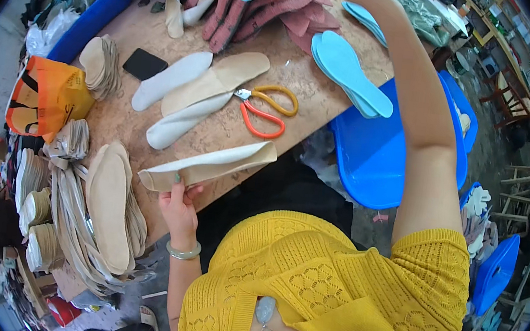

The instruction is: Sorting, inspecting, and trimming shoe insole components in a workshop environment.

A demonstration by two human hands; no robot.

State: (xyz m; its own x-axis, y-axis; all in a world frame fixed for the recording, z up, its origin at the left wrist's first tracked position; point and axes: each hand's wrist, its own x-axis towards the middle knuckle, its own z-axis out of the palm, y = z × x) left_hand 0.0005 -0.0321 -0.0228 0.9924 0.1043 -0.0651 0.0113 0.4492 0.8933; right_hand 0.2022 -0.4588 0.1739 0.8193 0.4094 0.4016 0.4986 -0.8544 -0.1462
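Observation:
My left hand, with a bangle at the wrist, is closed on one end of a curled insole. This insole is white on one side and beige on the other, and it is held just over the table's near edge. My right arm reaches up and across to the top edge of the picture, where the hand passes out of sight. Beyond the held insole lie flat white and beige insoles. Scissors with one orange-yellow and one red handle rest beside them.
Light blue insoles overhang the table's right edge above a blue plastic bin. Dark pink pieces are heaped at the back. On the left are a black phone, an orange bag and stacked beige insoles.

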